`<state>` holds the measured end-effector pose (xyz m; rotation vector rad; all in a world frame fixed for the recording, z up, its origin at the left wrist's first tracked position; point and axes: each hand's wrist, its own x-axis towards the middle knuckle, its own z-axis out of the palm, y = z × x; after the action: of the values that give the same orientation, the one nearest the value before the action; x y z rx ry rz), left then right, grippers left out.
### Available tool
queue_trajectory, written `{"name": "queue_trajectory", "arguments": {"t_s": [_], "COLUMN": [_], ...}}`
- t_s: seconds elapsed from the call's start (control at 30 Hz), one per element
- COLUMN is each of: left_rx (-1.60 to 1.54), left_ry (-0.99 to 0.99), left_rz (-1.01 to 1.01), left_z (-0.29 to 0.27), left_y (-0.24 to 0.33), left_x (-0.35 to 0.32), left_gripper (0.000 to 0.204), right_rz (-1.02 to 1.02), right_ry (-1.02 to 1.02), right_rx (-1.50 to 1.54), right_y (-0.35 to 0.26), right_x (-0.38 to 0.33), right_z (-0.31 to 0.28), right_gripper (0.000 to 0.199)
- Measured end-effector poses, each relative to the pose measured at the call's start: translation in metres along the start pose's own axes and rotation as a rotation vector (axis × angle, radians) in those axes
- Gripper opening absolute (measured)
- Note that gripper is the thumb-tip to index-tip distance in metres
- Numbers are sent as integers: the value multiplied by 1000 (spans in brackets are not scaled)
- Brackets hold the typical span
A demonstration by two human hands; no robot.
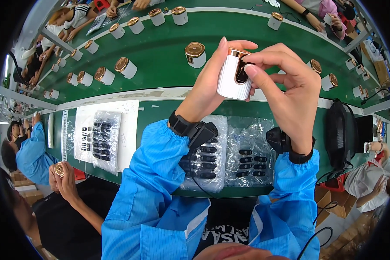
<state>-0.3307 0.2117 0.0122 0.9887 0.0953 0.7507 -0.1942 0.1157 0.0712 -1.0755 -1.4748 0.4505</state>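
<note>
While clear bags [229, 151] lie below, both hands grip a white cylinder [232, 78].

A green conveyor belt [160, 60] carries white cylinders with gold caps [195, 54]; the green bench [156, 113] holds clear bags of small black parts [249, 158].

White cylindrical casing [232, 78] with rose-gold top, dark oval slot facing up, held tilted above green belt [160, 56]

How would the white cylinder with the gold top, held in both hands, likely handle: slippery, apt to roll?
The white cylinder looks glossy, so probably slippery. Its round body would likely roll if laid sideways. The left hand lifts it with fingertips, suggesting it is light.
</note>
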Motion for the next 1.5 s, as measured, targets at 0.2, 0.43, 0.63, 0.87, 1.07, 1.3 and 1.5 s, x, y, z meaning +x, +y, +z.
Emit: {"name": "queue_trajectory", "arguments": {"t_s": [0.2, 0.43, 0.63, 0.87, 1.07, 1.3, 1.5], "left_rx": [38, 70, 286, 738, 1010, 1133, 1409], "left_ry": [34, -69, 44, 102, 19, -38, -230], "left_rz": [6, -25, 36, 211, 289, 139, -147], "left_z": [4, -2, 13, 9, -4, -15, -28], "left_y": [1, 6, 2, 5, 11, 2, -12], "left_x": [0, -4, -1, -4, -6, -5, -11], "left_gripper": [60, 60, 66, 62, 67, 72, 70], "right_rz": [-13, -22, 222, 154, 164, 160, 56], "right_ry": [-8, -203, -264, -152, -234, -349, -234], "right_rx": [-95, -29, 204, 151, 120, 5, -626], "right_y": [2, 24, 35, 40, 39, 70, 126], "right_x": [1, 8, 14, 13, 11, 14, 19], "right_z": [-5, -20, -30, -38, -38, -54, -70], "right_gripper": [15, 34, 38, 39, 42, 43, 49]}}
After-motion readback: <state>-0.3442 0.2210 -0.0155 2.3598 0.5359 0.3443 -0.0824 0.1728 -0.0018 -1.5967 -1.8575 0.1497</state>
